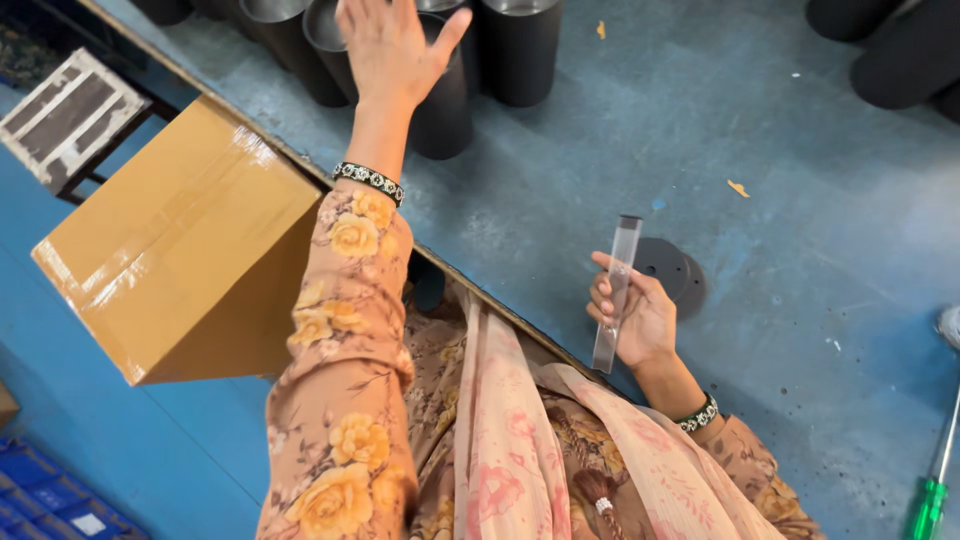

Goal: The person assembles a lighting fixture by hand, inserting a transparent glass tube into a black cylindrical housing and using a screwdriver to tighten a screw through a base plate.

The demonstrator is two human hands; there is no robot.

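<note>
Head view: right hand point(640, 322) holds clear tube point(617, 292) seemingly near-upright.

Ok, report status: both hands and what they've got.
Left hand open, reaching over the black cylinders. Right hand gripping a clear plastic strip. Black discs lie just beyond it on the blue table.

Clear glossy plastic strip point(616, 292)
</note>
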